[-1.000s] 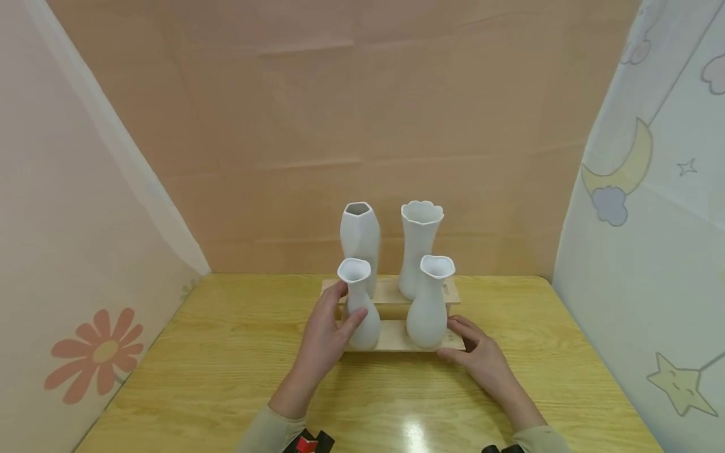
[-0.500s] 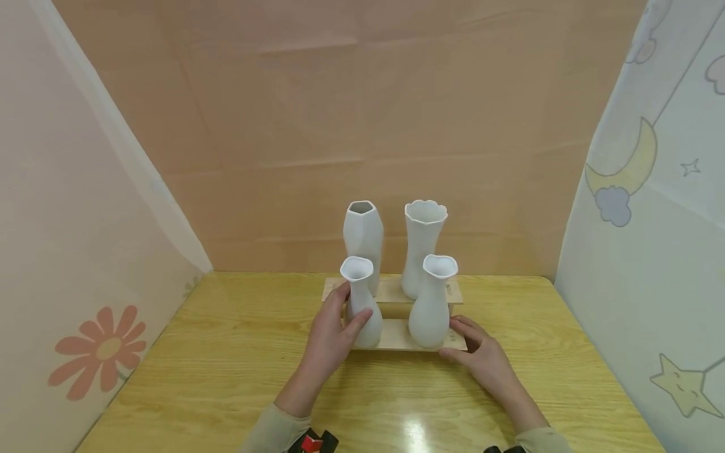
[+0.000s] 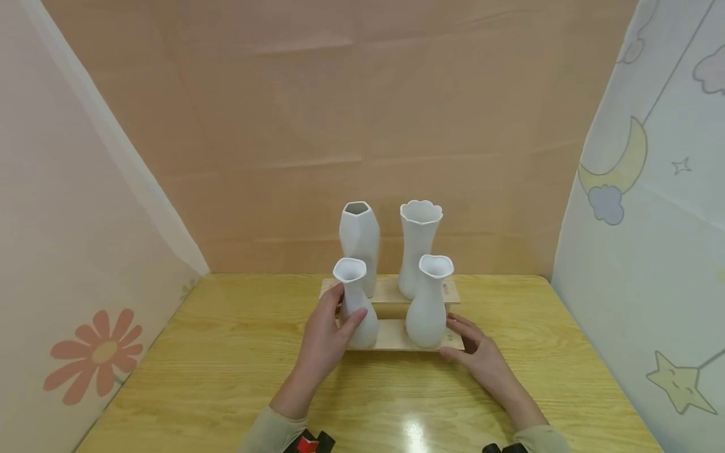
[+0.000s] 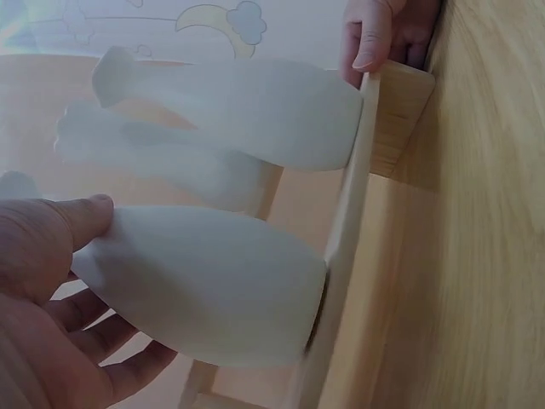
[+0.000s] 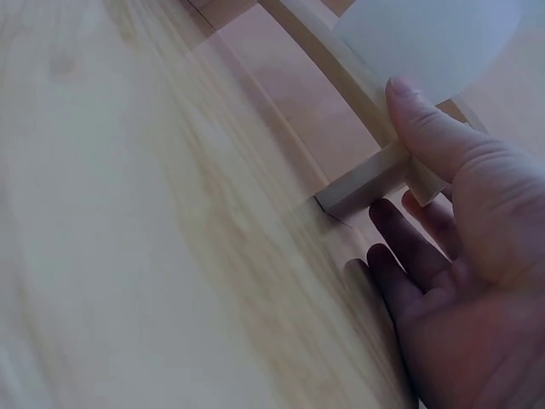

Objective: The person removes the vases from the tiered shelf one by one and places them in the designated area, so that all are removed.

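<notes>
Two slim white vases with wavy rims stand at the front of a two-step wooden stand (image 3: 392, 336). My left hand (image 3: 321, 333) holds the front left vase (image 3: 365, 328) round its body, thumb in front and fingers behind. That vase leans slightly to the left, its base at the lower step. With my right hand (image 3: 484, 360) I grip the right end of the lower step, as the right wrist view shows, thumb on top and fingers beneath or beside it. Just left of that hand is the front right vase (image 3: 427, 318), upright and untouched.
On the upper step behind stand a faceted white vase (image 3: 359, 236) and a scallop-rimmed white vase (image 3: 418, 242). The stand is on a yellow wood-grain table (image 3: 238, 352). An orange-brown backdrop (image 3: 362, 126) hangs behind, with patterned cloth (image 3: 651, 251) at both sides.
The neck of the front left vase has shifted slightly left, so it leans a little more. My right hand keeps its grip on the stand. The head view sways slightly.
</notes>
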Available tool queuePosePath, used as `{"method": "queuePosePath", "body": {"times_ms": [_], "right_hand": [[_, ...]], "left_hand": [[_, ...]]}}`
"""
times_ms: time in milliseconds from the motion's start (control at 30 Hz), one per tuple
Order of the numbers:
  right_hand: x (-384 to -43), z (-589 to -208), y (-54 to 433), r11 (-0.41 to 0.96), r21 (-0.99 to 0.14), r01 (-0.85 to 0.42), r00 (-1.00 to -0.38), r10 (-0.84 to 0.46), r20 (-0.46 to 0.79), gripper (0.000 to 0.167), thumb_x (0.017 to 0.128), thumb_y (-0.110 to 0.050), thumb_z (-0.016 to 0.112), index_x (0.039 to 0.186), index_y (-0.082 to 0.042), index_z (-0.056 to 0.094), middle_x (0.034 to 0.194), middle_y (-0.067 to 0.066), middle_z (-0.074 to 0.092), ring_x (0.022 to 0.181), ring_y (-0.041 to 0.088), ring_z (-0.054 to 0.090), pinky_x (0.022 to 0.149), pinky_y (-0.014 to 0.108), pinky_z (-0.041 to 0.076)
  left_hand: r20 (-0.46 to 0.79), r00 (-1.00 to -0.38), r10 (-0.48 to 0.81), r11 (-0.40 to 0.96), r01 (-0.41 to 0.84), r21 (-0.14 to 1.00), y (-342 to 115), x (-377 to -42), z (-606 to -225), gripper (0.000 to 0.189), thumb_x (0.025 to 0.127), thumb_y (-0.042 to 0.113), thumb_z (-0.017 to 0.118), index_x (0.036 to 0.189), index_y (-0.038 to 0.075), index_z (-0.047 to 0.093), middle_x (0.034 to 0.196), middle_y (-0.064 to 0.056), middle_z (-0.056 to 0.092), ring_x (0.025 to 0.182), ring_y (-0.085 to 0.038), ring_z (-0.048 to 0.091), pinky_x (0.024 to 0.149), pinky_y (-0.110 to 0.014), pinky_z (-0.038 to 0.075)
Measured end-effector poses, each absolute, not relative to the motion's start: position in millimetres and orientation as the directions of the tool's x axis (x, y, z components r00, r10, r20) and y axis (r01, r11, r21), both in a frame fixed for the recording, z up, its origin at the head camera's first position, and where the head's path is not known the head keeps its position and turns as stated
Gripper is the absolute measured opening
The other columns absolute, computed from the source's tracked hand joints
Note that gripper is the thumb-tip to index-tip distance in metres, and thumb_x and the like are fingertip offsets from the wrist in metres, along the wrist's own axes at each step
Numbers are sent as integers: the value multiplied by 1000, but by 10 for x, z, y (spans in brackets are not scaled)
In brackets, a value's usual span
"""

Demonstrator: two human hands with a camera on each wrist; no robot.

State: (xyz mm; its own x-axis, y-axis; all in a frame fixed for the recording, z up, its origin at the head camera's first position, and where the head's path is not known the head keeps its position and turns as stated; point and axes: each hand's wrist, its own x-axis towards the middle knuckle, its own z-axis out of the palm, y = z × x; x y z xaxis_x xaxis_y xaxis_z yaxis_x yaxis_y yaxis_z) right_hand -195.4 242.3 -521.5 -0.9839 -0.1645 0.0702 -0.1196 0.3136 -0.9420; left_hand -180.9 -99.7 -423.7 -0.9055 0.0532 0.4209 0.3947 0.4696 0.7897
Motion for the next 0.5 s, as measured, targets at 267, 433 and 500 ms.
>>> {"method": "queuePosePath", "body": {"times_ms": [267, 433, 500], "right_hand": [[-1955, -5185, 2467, 335, -938, -84, -989, -141, 38, 74, 97, -35, 88, 161, -13, 58, 174, 10, 40, 161, 39, 36, 106, 9, 37], [-1966, -5193, 2461, 353, -933, -72, -990, -137, 24, 73, 98, -37, 87, 161, -15, 58, 174, 10, 41, 161, 40, 35, 119, 30, 39], [-1969, -5192, 2455, 349, -935, -66, -991, -135, 20, 73, 98, -37, 87, 161, -15, 58, 174, 11, 41, 162, 39, 33, 124, 41, 34]], "left_hand": [[442, -896, 31, 460, 406, 790, -1143, -1795, -4107, 62, 103, 18, 82, 156, 5, 54, 148, -14, 65, 124, -37, 70, 100, -58, 60], [442, -897, -1, 491, 385, 782, -1291, -1778, -4001, 63, 104, 18, 81, 158, 4, 52, 145, -16, 65, 128, -38, 68, 103, -58, 59], [450, -893, -16, 500, 383, 777, -1358, -1779, -3967, 62, 104, 18, 81, 157, 4, 52, 142, -16, 66, 128, -36, 67, 104, -58, 59]]}}
